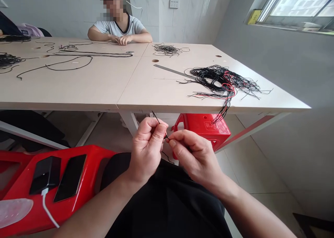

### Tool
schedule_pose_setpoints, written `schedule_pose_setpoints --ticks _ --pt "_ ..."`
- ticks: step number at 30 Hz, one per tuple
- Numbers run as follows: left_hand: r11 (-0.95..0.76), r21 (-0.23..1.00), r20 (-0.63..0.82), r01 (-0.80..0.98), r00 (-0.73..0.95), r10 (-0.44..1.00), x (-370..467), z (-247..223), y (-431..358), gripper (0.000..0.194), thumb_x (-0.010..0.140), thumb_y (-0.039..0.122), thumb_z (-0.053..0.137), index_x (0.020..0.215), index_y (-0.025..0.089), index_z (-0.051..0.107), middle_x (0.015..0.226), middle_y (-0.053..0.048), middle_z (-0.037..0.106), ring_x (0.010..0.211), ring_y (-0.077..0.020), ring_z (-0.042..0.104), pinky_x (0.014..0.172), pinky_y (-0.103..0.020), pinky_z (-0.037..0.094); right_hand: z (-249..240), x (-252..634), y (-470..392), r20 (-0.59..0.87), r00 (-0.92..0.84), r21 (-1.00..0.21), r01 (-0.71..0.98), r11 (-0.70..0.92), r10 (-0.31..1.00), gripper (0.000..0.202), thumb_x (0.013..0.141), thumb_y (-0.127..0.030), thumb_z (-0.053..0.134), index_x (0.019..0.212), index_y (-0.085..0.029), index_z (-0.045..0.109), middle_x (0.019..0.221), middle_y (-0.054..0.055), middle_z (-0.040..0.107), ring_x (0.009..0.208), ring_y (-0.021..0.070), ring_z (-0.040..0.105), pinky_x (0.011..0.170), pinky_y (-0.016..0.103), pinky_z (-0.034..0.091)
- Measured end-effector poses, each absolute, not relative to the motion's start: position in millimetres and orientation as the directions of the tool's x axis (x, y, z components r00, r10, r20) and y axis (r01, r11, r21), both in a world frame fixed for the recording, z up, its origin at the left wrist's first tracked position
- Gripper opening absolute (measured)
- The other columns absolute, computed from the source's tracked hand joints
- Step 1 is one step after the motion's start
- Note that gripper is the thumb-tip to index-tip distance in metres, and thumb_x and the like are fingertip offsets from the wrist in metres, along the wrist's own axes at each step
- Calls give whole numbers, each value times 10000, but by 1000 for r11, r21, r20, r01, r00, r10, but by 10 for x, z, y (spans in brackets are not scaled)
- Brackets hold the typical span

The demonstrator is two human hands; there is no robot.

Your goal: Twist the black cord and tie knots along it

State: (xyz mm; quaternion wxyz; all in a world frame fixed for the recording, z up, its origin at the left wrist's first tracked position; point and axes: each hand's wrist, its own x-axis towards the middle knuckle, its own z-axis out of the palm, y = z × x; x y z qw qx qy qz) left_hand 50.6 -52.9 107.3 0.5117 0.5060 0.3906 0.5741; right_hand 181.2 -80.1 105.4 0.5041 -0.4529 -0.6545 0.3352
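Just below the table's front edge, my left hand [148,144] pinches a thin black cord [156,117] between thumb and fingers. One end of the cord sticks up above that hand. My right hand [194,153] is closed in a pinch on the same cord, close to my left fingertips. A small dark knot-like spot sits between the two pinches; its exact form is too small to tell. More of the black cord hangs beneath the hands, over my dark-clothed lap.
On the table [135,88] lie a bundle of black and red cords [214,80], a steel ruler [172,71] and a smaller black cord pile [168,50]. A person [120,29] sits opposite. Red stools [202,125] stand below; one at left bears a phone [71,177] and a power bank [45,174].
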Motion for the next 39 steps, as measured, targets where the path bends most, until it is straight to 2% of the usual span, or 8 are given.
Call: schedule_pose_setpoints --ticks 7,12,15,19,24,31,36,39 --pt "-30 952 68 -305 116 991 524 1117 -526 254 770 398 748 716 224 572 651 55 487 464 -44 342 387 -169 283 919 1832 -836 416 -82 -860 288 421 906 93 917 -250 578 920 -228 668 630 -31 624 504 85 518 461 193 416" --pt "27 931 9 -363 97 995 573 1197 -567 269 734 377 786 710 192 591 638 57 501 471 -30 388 404 -138 338 814 1773 -807 803 -27 -487 547 681 595 244 873 -116 627 1086 -226 585 795 -4 693 627 108 612 552 225 496" --pt "120 906 -65 -407 147 987 615 1247 -604 274 709 353 809 697 179 597 607 58 507 493 -36 437 427 -123 380 778 1765 -787 867 -80 -329 650 686 492 263 868 -76 634 1087 -213 579 852 27 709 681 131 618 601 267 498" --pt "205 900 -141 -384 189 972 593 1289 -635 236 740 357 785 780 165 654 588 64 510 460 -17 418 406 -100 360 776 1817 -791 870 -141 -238 720 652 473 207 879 -88 629 1054 -185 577 809 39 690 658 140 601 640 296 489" --pt "171 972 -123 -163 270 955 415 1271 -652 208 815 348 719 909 173 661 691 31 601 587 -47 555 515 -111 460 828 1891 -826 755 -66 -430 701 569 652 33 960 -191 538 949 -211 562 769 -1 653 651 106 588 613 261 435" --pt "-210 963 197 170 91 976 300 1194 -665 208 747 251 778 760 196 577 738 41 628 681 -80 633 625 -141 538 923 1938 -851 392 -16 -818 450 357 920 231 984 -395 484 872 -228 596 679 -15 639 578 105 573 563 246 406" --pt "-167 937 101 308 221 970 232 1239 -656 84 856 295 667 902 235 629 688 58 618 566 -79 630 538 -161 536 967 1984 -826 229 -39 -906 358 227 973 340 963 -492 484 812 -209 595 681 2 640 623 121 583 577 236 418" --pt "-342 845 219 412 317 923 204 1263 -646 205 880 254 635 1065 295 712 860 25 655 699 -80 638 630 -163 541 1015 2013 -811 186 -100 -912 353 209 978 353 965 -492 479 808 -198 597 690 5 640 628 117 578 578 229 416"
